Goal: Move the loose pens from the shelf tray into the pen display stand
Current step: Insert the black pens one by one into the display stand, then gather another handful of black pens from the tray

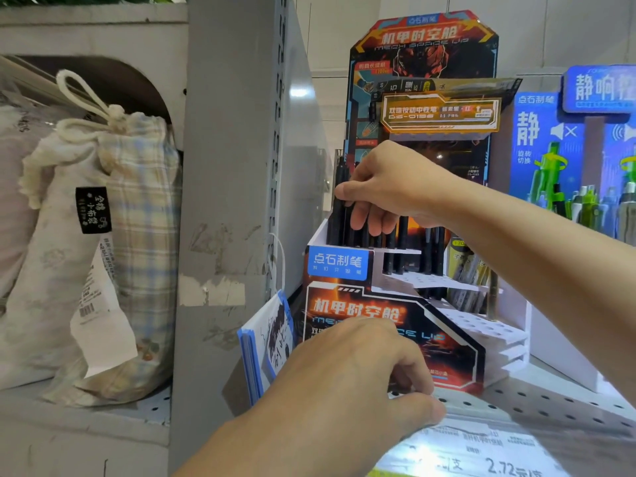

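Note:
The pen display stand (395,325) is a stepped white rack with red and black printed card, standing on the perforated shelf. Several black pens (395,242) stand upright in its top tier. My right hand (389,187) reaches in from the right and pinches a black pen (339,215) at the top tier's left end, fingers curled down among the pens. My left hand (351,383) rests low in front of the stand with curled fingers touching the shelf's front edge; I cannot tell whether it holds anything. The lower white tiers show bare holes.
A grey upright post (223,201) divides the shelves. Left of it sit drawstring cloth bags (103,235). A blue notepad (272,342) leans beside the stand. Another blue pen display (592,166) with green pens stands at right. A price label (481,456) runs along the shelf (550,404).

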Motion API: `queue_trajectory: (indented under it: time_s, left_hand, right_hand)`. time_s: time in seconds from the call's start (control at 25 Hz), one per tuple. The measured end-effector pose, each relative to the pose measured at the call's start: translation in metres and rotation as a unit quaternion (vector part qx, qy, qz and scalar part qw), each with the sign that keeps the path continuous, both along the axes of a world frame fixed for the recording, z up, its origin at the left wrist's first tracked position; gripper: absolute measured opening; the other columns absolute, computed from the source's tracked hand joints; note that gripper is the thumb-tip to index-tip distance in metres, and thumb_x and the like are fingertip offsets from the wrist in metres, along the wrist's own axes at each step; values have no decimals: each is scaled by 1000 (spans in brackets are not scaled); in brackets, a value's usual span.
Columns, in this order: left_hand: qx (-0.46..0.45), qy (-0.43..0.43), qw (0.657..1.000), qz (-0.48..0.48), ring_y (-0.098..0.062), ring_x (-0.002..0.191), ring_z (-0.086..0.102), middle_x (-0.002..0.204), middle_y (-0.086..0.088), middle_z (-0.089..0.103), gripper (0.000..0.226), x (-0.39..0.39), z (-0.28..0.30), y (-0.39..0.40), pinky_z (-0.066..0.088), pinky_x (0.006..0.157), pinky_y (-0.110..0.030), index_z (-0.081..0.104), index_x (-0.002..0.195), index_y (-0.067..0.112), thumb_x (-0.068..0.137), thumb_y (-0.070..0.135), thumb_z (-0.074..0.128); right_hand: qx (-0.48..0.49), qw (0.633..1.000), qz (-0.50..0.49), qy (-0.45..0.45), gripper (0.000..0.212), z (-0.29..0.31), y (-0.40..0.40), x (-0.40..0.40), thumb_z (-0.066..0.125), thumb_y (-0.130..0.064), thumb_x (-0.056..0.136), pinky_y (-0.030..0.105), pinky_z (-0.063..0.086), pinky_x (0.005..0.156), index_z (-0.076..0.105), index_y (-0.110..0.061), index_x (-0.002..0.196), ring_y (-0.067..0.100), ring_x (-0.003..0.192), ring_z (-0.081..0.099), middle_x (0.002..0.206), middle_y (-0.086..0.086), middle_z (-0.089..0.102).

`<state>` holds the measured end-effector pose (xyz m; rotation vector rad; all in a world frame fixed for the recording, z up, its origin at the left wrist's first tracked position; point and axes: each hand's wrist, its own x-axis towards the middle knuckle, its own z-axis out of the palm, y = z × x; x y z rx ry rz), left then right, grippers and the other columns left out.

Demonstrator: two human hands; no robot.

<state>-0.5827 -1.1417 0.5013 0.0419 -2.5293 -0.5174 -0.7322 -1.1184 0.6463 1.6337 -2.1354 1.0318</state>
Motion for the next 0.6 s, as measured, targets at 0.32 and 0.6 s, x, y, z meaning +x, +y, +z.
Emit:
queue_trajectory:
  time_s: [0.32, 0.6]
  left_hand:
    - [24, 25, 999, 16, 10, 83, 59, 93, 26, 65, 21, 3, -5, 3, 54, 72, -22, 73, 89, 35, 87, 55, 65]
    - [82, 171, 979, -74, 1, 68, 61, 74, 12, 70, 26, 7, -5, 8, 47, 66, -18, 72, 80, 25, 92, 46, 61]
  right_hand:
    - [-21, 998, -44, 27, 20, -16, 18, 19, 64, -26, 99, 17, 47, 40, 71, -7, 95, 7, 41, 62, 68, 5, 74]
    - [-184, 976, -66, 96, 22, -45, 107, 53, 64, -27, 96, 34, 61, 57, 72, -10, 86, 19, 55, 70, 69, 3, 74]
